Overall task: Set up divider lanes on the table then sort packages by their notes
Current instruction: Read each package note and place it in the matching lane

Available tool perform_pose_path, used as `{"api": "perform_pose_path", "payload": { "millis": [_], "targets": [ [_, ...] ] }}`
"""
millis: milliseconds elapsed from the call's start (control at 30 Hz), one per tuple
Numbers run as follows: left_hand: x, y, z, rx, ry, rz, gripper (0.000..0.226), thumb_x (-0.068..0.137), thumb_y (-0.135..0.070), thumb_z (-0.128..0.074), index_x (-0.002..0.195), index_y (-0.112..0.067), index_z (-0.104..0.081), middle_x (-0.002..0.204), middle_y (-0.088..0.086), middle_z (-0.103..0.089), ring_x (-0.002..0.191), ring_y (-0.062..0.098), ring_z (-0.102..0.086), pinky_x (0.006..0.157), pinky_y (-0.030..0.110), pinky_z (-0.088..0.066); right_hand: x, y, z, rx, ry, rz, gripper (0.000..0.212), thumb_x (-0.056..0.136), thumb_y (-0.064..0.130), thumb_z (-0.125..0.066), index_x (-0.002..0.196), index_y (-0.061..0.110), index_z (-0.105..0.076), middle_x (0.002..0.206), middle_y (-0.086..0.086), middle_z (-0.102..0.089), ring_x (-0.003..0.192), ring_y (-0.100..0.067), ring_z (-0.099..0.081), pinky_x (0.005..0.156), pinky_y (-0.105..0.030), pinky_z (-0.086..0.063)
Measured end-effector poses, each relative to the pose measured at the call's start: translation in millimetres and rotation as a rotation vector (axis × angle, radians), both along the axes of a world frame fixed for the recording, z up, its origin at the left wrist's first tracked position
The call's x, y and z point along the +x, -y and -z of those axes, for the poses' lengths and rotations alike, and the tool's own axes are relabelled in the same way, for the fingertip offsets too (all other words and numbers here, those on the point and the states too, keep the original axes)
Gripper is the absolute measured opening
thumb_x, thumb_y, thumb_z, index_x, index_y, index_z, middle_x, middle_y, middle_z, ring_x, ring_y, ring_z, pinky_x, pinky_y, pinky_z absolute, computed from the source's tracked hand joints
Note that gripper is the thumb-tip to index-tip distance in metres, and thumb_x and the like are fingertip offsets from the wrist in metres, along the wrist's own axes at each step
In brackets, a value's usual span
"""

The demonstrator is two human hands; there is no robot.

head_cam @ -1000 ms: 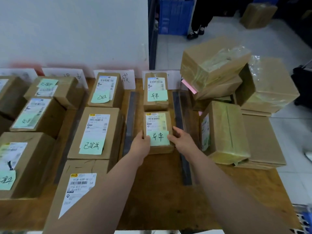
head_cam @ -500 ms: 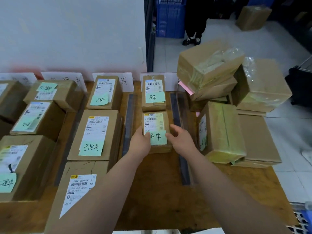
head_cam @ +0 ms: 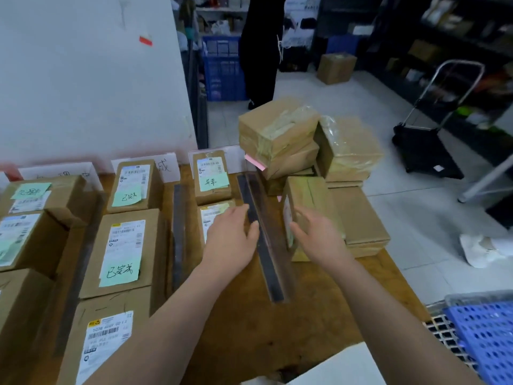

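Observation:
Brown packages with green notes lie in lanes on the wooden table [head_cam: 311, 315], split by dark divider strips [head_cam: 261, 240] [head_cam: 177, 234]. In the right lane a small noted package [head_cam: 212, 176] sits at the back and a second package [head_cam: 213, 215] in front of it. My left hand [head_cam: 230, 237] is flat over that second package, fingers straight and reaching across the right divider. My right hand [head_cam: 316, 234] is spread and holds nothing, right beside an upright package [head_cam: 308, 195] that stands just past the divider; whether it touches is unclear.
Unsorted taped packages [head_cam: 277, 129] [head_cam: 347, 151] are stacked at the table's back right. Sorted boxes [head_cam: 122, 254] [head_cam: 127, 187] fill the left lanes, with white lane cards [head_cam: 166, 168] against the wall. A blue crate [head_cam: 483, 334] sits low right. A person [head_cam: 258, 51] and a trolley [head_cam: 427, 145] stand beyond.
Both hands have let go of the small noted package in the right lane and moved right. The right hand now reaches the upright package. The view has tilted up.

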State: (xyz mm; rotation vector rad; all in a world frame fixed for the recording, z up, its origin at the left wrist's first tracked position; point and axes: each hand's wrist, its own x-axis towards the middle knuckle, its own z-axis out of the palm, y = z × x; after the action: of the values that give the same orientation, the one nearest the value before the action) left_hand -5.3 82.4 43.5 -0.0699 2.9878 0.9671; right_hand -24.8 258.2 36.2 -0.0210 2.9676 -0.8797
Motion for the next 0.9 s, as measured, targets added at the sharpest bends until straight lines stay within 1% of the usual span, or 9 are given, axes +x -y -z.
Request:
{"api": "perform_pose_path", "payload": {
  "millis": [100,233,300,400,500,600,667,767,900],
  "targets": [
    [2,-32,0,-0.014,-0.006,0.103,0.051,0.100,-0.038,-0.045,0.148,-0.020,-0.038,0.148,0.001,-0.044,0.136,0.020,-0.040,0.112,0.036,-0.033,12,-38,-6,0.038,0.018,0.082,0.048,0.097,0.034,-0.052,0.142,0.019,-0.046,0.142,-0.002,-0.052,0.128,-0.019,-0.049,0.104,-0.029,-0.039],
    [-2,-77,1,0.004,0.032,0.193,0.053,0.099,-0.037,-0.048,0.147,-0.017,-0.037,0.146,0.004,-0.044,0.133,0.024,-0.040,0.109,0.036,-0.035,16,-89,-7,0.078,0.092,0.161,0.046,0.098,0.035,-0.051,0.141,0.021,-0.048,0.125,-0.011,-0.063,0.113,-0.027,-0.058,0.084,-0.028,-0.043],
    [-9,-98,5,0.009,0.062,0.202,0.057,0.097,-0.037,-0.050,0.148,-0.018,-0.033,0.147,0.006,-0.040,0.133,0.026,-0.039,0.109,0.038,-0.035,11,-112,-3,0.070,0.122,0.186,0.044,0.098,0.033,-0.051,0.140,0.020,-0.049,0.117,-0.014,-0.066,0.107,-0.029,-0.061,0.079,-0.028,-0.042],
    [-23,-128,15,0.003,0.155,0.145,0.068,0.094,-0.040,-0.055,0.151,-0.019,-0.025,0.152,0.010,-0.029,0.135,0.031,-0.033,0.108,0.041,-0.036,1,-139,7,0.057,0.159,0.179,0.044,0.098,0.033,-0.051,0.139,0.017,-0.049,0.125,-0.014,-0.063,0.113,-0.029,-0.059,0.089,-0.030,-0.043],
    [-37,-156,27,0.000,0.283,0.021,0.090,0.085,-0.053,-0.063,0.154,-0.024,-0.012,0.159,0.012,-0.009,0.142,0.035,-0.020,0.112,0.045,-0.030,-13,-161,25,0.063,0.204,0.121,0.045,0.097,0.034,-0.052,0.139,0.016,-0.050,0.135,-0.008,-0.056,0.124,-0.026,-0.051,0.100,-0.031,-0.039],
    [-51,-177,43,-0.062,0.398,-0.105,0.108,0.072,-0.071,-0.065,0.154,-0.027,-0.009,0.161,0.015,0.003,0.145,0.038,-0.012,0.115,0.048,-0.024,-27,-176,41,0.129,0.220,-0.003,0.038,0.097,0.035,-0.050,0.128,0.014,-0.056,0.125,-0.006,-0.058,0.117,-0.028,-0.055,0.093,-0.032,-0.043],
    [-58,-187,52,-0.110,0.429,-0.182,0.117,0.068,-0.076,-0.065,0.154,-0.027,-0.004,0.161,0.017,0.002,0.146,0.039,-0.012,0.116,0.048,-0.023,-35,-184,48,0.198,0.227,-0.074,0.039,0.097,0.035,-0.049,0.130,0.014,-0.055,0.134,-0.007,-0.053,0.121,-0.028,-0.052,0.100,-0.035,-0.042],
    [-62,-200,61,-0.114,0.435,-0.263,0.122,0.066,-0.075,-0.067,0.153,-0.028,0.005,0.158,0.019,-0.005,0.143,0.040,-0.018,0.113,0.049,-0.028,-41,-193,57,0.239,0.248,-0.122,0.046,0.098,0.035,-0.047,0.140,0.016,-0.047,0.153,-0.006,-0.035,0.134,-0.027,-0.039,0.112,-0.038,-0.034],
    [-57,-210,65,-0.139,0.416,-0.336,0.121,0.066,-0.073,-0.066,0.153,-0.028,0.006,0.152,0.019,-0.015,0.137,0.040,-0.026,0.107,0.048,-0.035,-45,-207,71,0.197,0.226,-0.169,0.046,0.099,0.034,-0.047,0.141,0.017,-0.046,0.156,-0.004,-0.029,0.140,-0.024,-0.030,0.116,-0.037,-0.028]
  ]
}}
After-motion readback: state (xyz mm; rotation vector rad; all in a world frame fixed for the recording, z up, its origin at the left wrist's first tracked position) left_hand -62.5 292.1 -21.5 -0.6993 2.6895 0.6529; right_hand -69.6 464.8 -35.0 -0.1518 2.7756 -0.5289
